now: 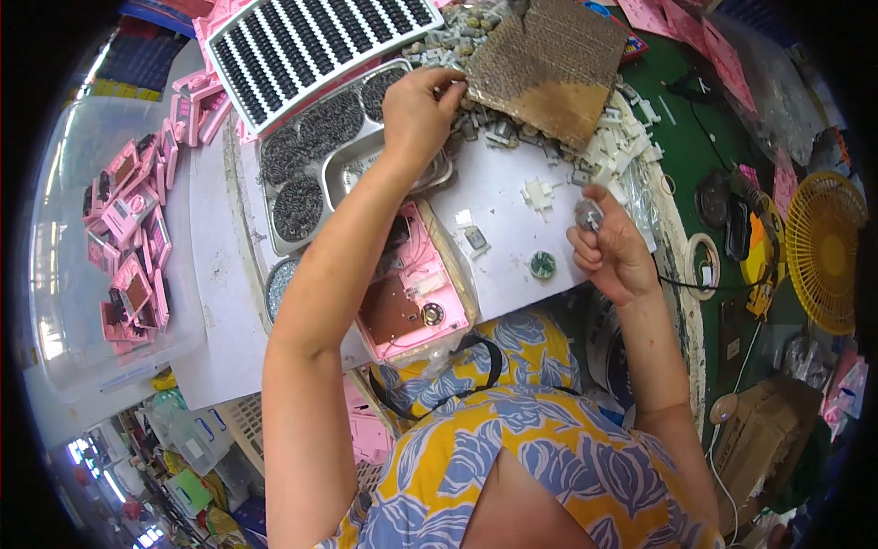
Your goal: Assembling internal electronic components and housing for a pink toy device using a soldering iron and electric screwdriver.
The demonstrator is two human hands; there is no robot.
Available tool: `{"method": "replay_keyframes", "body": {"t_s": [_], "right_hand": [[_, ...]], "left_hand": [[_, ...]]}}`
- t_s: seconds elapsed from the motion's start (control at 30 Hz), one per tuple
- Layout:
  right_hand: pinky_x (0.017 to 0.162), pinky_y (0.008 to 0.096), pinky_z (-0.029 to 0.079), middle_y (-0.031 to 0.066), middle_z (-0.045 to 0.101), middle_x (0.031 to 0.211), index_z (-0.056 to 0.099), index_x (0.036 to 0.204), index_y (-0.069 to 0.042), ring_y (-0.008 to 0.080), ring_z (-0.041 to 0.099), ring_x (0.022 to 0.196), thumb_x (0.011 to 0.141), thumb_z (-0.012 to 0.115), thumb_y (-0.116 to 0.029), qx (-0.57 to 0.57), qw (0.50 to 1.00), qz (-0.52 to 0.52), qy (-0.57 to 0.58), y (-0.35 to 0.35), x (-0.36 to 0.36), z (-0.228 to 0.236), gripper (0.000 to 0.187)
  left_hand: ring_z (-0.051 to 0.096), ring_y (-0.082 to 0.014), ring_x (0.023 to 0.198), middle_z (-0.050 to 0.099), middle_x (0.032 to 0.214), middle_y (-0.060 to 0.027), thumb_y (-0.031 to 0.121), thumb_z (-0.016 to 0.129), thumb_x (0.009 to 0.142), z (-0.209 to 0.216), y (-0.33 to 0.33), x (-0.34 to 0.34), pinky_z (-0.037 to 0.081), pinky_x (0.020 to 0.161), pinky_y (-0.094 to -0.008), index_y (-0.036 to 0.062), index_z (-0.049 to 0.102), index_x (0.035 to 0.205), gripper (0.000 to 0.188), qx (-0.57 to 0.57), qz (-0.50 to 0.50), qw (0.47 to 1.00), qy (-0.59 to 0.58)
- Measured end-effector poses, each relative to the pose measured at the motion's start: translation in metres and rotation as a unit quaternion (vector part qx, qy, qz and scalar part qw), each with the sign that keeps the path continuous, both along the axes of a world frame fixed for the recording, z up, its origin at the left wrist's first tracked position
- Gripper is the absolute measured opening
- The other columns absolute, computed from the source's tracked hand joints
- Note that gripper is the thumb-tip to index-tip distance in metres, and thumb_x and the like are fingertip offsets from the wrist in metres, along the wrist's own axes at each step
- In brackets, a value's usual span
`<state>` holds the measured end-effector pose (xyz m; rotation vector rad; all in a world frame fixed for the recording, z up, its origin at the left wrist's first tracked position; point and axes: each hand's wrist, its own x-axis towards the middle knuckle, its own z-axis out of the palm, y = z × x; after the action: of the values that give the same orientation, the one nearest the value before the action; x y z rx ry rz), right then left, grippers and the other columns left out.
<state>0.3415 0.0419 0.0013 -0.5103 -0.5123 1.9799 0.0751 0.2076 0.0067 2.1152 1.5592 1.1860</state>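
Note:
My left hand (pixel 419 114) reaches over a metal tray (pixel 443 174). Its thumb and finger are pinched beside the edge of a brown cardboard piece (pixel 549 69), and whatever they grip is hidden. My right hand (pixel 611 245) is raised over the table's right side, its fingers closed around a small round grey-silver part (pixel 588 216). Between the hands lie a white plastic piece (pixel 538 195), a grey-and-white part (pixel 474 239) and a round green piece (pixel 542 265). Close to my body rests a pink plastic casing (pixel 422 320) with a brown panel and a round metal part.
A white rack (pixel 320 55) with black and white rows stands at the back left, above compartments of small dark pieces (pixel 297 206). Pink casings (pixel 137 215) fill a clear bin at left. White plastic parts (pixel 617 151) are heaped by the cardboard. A yellow fan (pixel 823 252) stands right.

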Motion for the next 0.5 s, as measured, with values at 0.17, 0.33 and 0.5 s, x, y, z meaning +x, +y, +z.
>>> {"method": "replay_keyframes", "body": {"t_s": [0.17,0.33,0.5], "right_hand": [[0.060,0.0199,0.044,0.0035,0.062,0.083,0.050,0.140,-0.003,0.0085,0.058,0.069,0.088,0.073,-0.006,0.031,0.990,-0.008,-0.134,-0.008,0.014,0.010,0.056],[0.065,0.0220,0.046,-0.0006,0.061,0.083,0.064,0.128,-0.006,0.0068,0.055,0.070,0.089,0.069,-0.004,0.181,0.855,0.032,-0.485,-0.018,0.014,0.020,0.040],[0.061,0.0242,0.044,0.0003,0.058,0.073,0.067,0.122,-0.005,0.0080,0.051,0.064,0.086,0.068,-0.004,0.230,0.759,0.077,-0.604,-0.024,0.002,0.017,0.037]], "left_hand": [[0.072,-0.0221,0.076,0.075,0.092,-0.0109,0.018,0.073,0.090,-0.006,0.017,0.000,0.055,0.068,-0.0321,0.0043,0.074,0.104,0.019,0.101,-0.039,0.986,0.124],[0.065,-0.0244,0.072,0.069,0.082,-0.0117,0.017,0.063,0.097,0.022,0.007,-0.021,0.054,0.068,-0.0374,-0.0034,0.065,0.113,0.027,-0.175,0.055,0.948,-0.261],[0.061,-0.0100,0.073,0.067,0.090,-0.0056,0.009,0.063,0.098,0.048,-0.083,-0.048,0.049,0.066,-0.0235,-0.0051,0.065,0.108,0.018,-0.094,-0.044,0.967,-0.233]]}}
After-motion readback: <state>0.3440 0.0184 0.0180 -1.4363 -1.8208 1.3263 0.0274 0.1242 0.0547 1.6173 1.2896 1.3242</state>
